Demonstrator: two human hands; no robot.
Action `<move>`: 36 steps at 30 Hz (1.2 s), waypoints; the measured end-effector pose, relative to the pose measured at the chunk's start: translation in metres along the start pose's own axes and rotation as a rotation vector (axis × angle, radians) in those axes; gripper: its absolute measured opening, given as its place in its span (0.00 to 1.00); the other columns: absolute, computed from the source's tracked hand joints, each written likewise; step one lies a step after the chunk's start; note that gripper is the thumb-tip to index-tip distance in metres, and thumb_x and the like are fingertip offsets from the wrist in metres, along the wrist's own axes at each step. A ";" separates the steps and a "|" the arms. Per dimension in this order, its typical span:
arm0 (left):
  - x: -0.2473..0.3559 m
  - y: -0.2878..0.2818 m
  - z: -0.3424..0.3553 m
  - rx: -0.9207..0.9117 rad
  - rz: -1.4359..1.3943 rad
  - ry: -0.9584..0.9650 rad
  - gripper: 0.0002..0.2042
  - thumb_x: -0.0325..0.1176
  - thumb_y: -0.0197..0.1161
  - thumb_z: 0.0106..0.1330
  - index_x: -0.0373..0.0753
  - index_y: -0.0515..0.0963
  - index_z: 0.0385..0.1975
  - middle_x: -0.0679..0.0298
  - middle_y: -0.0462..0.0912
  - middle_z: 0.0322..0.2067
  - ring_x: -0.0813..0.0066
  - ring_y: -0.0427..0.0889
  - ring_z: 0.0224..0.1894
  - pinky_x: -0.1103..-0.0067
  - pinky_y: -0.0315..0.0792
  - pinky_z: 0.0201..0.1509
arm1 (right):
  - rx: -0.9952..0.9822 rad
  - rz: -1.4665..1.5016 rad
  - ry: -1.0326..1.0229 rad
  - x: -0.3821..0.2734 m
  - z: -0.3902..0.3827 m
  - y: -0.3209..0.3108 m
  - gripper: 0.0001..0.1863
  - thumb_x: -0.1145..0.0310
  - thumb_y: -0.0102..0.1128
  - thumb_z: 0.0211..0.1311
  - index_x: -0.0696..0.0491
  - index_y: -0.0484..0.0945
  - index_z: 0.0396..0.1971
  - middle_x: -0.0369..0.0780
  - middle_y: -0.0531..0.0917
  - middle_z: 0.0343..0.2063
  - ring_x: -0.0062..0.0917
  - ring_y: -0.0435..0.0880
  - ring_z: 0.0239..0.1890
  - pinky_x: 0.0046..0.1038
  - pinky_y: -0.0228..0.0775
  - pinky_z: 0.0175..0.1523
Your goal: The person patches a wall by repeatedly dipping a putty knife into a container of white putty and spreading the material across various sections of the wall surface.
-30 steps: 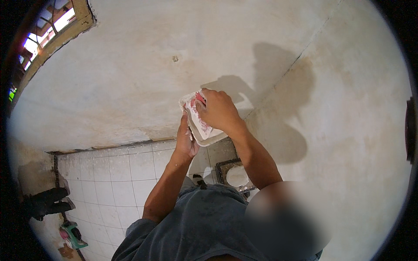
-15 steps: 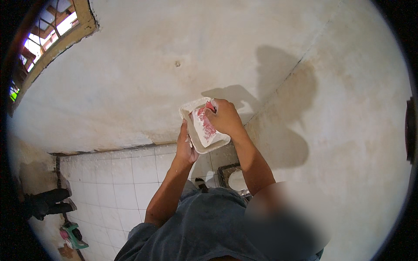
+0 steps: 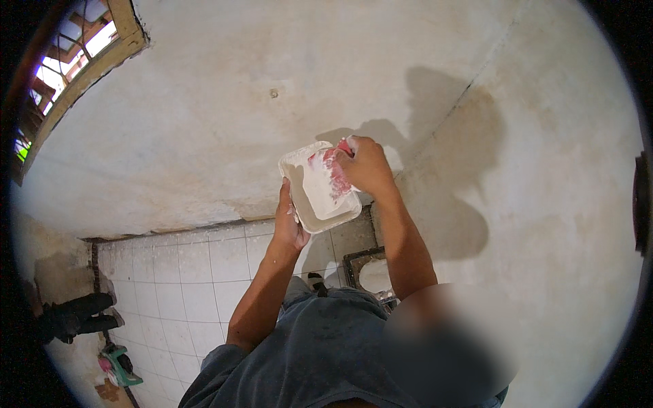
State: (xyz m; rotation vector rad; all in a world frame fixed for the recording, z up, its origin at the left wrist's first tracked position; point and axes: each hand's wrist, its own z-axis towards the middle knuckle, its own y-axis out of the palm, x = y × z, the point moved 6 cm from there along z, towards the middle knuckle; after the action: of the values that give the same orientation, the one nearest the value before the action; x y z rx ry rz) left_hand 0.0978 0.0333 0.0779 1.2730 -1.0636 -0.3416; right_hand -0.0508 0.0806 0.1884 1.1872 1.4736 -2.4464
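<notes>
My left hand (image 3: pixel 292 221) is closed on the left side of a shallow off-white plastic tray (image 3: pixel 337 219), with white smears on the fingers. A red putty spreader (image 3: pixel 339 182), coated in white paste, is gripped in my right hand (image 3: pixel 371 168). Its blade lies over the right part of the tray, and whether it touches the bottom I cannot tell. More white paste seems to lie in the tray beneath the blade.
A patchy plastered wall (image 3: pixel 204 115) rises in front, with a corner crack to the right. The barred window (image 3: pixel 81 54) is at upper left. White floor tiles (image 3: pixel 194 268), a dark-framed item (image 3: pixel 371 272), a green-and-black object (image 3: pixel 122 366) and a person's dark-trousered legs (image 3: pixel 78 316) are below.
My right hand and the spreader have shifted right and slightly up, uncovering more of the tray's left interior. The tray has risen slightly.
</notes>
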 end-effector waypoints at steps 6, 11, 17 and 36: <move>-0.007 0.005 0.003 0.006 0.034 0.011 0.27 0.51 0.40 0.75 0.41 0.59 0.66 0.59 0.68 0.62 0.64 0.70 0.62 0.69 0.64 0.67 | 0.010 -0.023 -0.058 -0.025 -0.012 0.012 0.13 0.65 0.61 0.53 0.61 0.77 0.31 0.54 0.81 0.30 0.50 0.80 0.35 0.43 0.72 0.42; -0.012 0.000 0.012 -0.041 0.038 0.021 0.26 0.51 0.40 0.75 0.39 0.60 0.65 0.59 0.69 0.61 0.66 0.70 0.62 0.70 0.64 0.67 | -0.097 -0.028 -0.103 -0.027 -0.013 0.016 0.13 0.65 0.60 0.54 0.60 0.77 0.30 0.53 0.81 0.30 0.52 0.80 0.36 0.46 0.71 0.43; -0.018 0.004 0.012 -0.014 0.013 -0.033 0.26 0.50 0.39 0.75 0.39 0.60 0.65 0.59 0.68 0.62 0.65 0.69 0.63 0.70 0.63 0.67 | 0.004 -0.043 0.021 0.011 -0.011 -0.004 0.14 0.64 0.60 0.54 0.61 0.77 0.32 0.55 0.81 0.32 0.51 0.80 0.39 0.45 0.71 0.46; -0.010 0.022 0.000 -0.025 0.064 0.019 0.27 0.52 0.38 0.75 0.40 0.60 0.65 0.60 0.70 0.60 0.66 0.70 0.62 0.71 0.64 0.66 | 0.142 0.138 -0.026 -0.019 -0.054 -0.049 0.14 0.62 0.55 0.65 0.60 0.74 0.36 0.52 0.81 0.31 0.45 0.81 0.33 0.34 0.73 0.40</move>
State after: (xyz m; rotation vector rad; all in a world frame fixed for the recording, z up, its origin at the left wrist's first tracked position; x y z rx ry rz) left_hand 0.0857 0.0473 0.0930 1.2151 -1.0782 -0.2933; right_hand -0.0258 0.1429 0.2226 1.2308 1.1855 -2.4974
